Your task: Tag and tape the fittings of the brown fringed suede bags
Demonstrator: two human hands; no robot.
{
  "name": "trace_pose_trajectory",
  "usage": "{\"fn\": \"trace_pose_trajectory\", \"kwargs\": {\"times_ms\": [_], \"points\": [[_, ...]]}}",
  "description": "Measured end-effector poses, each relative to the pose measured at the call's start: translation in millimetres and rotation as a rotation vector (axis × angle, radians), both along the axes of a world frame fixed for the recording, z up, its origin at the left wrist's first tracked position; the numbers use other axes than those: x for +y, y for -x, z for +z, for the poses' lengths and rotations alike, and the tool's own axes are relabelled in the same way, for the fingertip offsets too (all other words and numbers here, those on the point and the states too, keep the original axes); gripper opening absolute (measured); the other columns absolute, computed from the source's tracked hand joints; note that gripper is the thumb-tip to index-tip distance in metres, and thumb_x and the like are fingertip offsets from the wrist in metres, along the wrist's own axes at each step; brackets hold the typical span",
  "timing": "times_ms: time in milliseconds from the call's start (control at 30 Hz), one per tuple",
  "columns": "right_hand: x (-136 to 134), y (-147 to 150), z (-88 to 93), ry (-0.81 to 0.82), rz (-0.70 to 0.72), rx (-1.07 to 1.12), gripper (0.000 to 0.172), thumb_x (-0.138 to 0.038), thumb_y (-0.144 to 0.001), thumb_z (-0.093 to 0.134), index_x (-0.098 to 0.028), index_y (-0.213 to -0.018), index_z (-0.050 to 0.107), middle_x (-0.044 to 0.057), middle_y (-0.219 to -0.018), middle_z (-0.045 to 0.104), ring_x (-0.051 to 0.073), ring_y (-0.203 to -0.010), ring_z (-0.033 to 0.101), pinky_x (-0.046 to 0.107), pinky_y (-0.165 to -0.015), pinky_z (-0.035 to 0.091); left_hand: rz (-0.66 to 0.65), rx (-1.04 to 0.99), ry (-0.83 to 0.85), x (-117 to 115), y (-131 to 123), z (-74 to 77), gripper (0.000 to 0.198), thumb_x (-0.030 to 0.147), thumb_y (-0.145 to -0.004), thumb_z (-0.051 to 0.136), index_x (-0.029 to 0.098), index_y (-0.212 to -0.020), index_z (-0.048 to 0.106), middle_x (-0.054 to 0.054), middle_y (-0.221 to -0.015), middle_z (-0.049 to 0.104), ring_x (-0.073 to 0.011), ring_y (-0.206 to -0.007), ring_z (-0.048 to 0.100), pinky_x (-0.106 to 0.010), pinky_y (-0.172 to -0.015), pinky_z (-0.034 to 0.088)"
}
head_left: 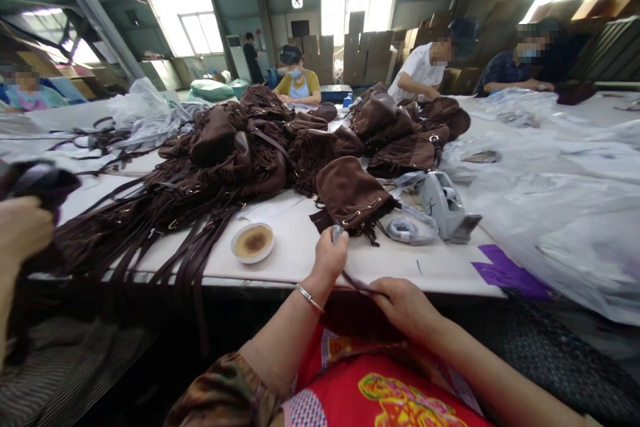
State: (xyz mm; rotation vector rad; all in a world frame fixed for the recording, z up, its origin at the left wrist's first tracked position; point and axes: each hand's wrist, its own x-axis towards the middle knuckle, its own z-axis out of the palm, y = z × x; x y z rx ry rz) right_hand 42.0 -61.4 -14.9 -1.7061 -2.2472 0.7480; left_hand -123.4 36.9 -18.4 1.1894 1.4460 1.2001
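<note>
A narrow dark brown strap runs between my two hands, in front of the table edge. My left hand, a silver bangle on its wrist, is closed on the strap's upper end, where a bit of greyish wrapping shows by the thumb. Lower and to the right, my right hand pinches the strap between thumb and fingers. Just beyond my left hand lies a brown suede bag with metal eyelets along its near edge. Beside the bag sit a coil of wrapped strap and a grey tape dispenser.
A heap of brown fringed bags covers the table's middle, its straps hanging over the front edge. A white bowl stands at front. Clear plastic bags spread at right, near purple material. A co-worker's hand is at far left.
</note>
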Motion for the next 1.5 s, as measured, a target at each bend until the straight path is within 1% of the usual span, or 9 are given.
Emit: {"fn": "trace_pose_trajectory", "kwargs": {"times_ms": [100,200,300,433,567,767,1033,1233,1500], "points": [[20.8,-20.2,8.3,-0.107,0.055,-0.220,0.022,-0.018,-0.087,0.051,-0.021,-0.084,0.072,0.006,-0.086,0.073,0.020,-0.083,0.065,0.028,-0.072,0.040,-0.031,0.552,-0.564,-19.8,7.3,13.1,0.049,0.033,-0.083,0.064,0.012,-0.126,0.053,-0.020,-0.129,0.054,-0.0323,-0.128,0.044,-0.049,-0.107,0.037],[39.2,-33.8,12.7,-0.199,0.166,-0.341,0.020,-0.020,-0.088,0.054,-0.020,-0.078,0.071,0.007,-0.080,0.071,0.021,-0.077,0.063,0.030,-0.070,0.039,-0.424,0.901,-0.871,-41.3,6.5,13.7,0.032,0.030,-0.089,0.057,0.019,-0.119,0.060,-0.012,-0.114,0.063,-0.0289,-0.120,0.051,-0.053,-0.114,0.026],[48.2,-39.8,7.4,-0.322,0.216,-0.314,0.014,-0.022,-0.087,0.059,-0.020,-0.087,0.072,0.009,-0.089,0.071,0.024,-0.089,0.063,0.033,-0.079,0.041,-0.600,1.033,-0.810,-51.9,-0.8,-0.1,0.015,0.023,-0.093,0.050,0.020,-0.093,0.065,-0.005,-0.082,0.064,-0.0230,-0.090,0.059,-0.058,-0.113,0.025],[37.7,-42.3,-8.0,-0.570,-0.087,-0.104,0.026,-0.025,-0.088,0.059,-0.019,-0.112,0.068,0.013,-0.115,0.067,0.029,-0.109,0.058,0.038,-0.091,0.041,-0.481,1.070,-0.716,-51.5,-3.1,-17.0,0.017,0.017,-0.091,0.049,0.019,-0.080,0.062,-0.004,-0.074,0.061,-0.0204,-0.077,0.057,-0.058,-0.108,0.031],[19.8,-37.9,-17.8,-0.332,-0.302,-0.016,0.037,-0.042,-0.097,0.046,-0.022,-0.075,0.068,0.007,-0.074,0.070,0.021,-0.070,0.063,0.030,-0.066,0.042,-0.433,1.073,-0.722,-51.8,-1.2,-20.2,0.018,0.018,-0.090,0.051,0.019,-0.075,0.061,-0.005,-0.073,0.060,-0.0204,-0.077,0.056,-0.056,-0.108,0.032],[35.7,-18.8,-10.3,-0.107,-0.376,-0.211,0.037,-0.051,-0.089,0.054,-0.021,-0.074,0.069,0.011,-0.079,0.074,0.024,-0.072,0.067,0.029,-0.057,0.034,-0.501,1.077,-0.799,-52.6,-9.4,-28.3,0.015,0.020,-0.090,0.053,0.019,-0.078,0.061,-0.003,-0.073,0.059,-0.0198,-0.077,0.054,-0.059,-0.111,0.024],[60.4,-7.1,-15.0,-0.141,-0.225,-0.201,0.013,-0.021,-0.082,0.056,-0.021,-0.085,0.069,0.007,-0.082,0.073,0.019,-0.072,0.065,0.026,-0.059,0.032,-0.673,1.090,-0.810,-43.1,18.0,-13.1,0.012,0.027,-0.093,0.054,0.020,-0.089,0.063,-0.003,-0.084,0.063,-0.0204,-0.089,0.056,-0.054,-0.114,0.020],[69.0,-6.9,-15.9,-0.163,-0.101,-0.148,0.037,-0.008,-0.076,0.052,-0.024,-0.103,0.072,0.005,-0.095,0.073,0.018,-0.084,0.064,0.024,-0.069,0.038,-0.669,1.114,-0.755,-29.2,47.5,-2.7,0.015,0.021,-0.095,0.050,0.022,-0.093,0.065,-0.003,-0.087,0.064,-0.0199,-0.092,0.058,-0.053,-0.112,0.020],[71.1,-6.7,-5.6,-0.189,0.077,-0.335,0.035,-0.011,-0.082,0.053,-0.032,-0.098,0.076,0.003,-0.086,0.065,0.015,-0.068,0.059,0.026,-0.059,0.033,-0.662,1.095,-0.757,-11.5,47.0,-9.4,0.023,0.022,-0.094,0.052,0.024,-0.113,0.065,-0.004,-0.089,0.067,-0.0215,-0.092,0.058,-0.054,-0.111,0.019]]}}
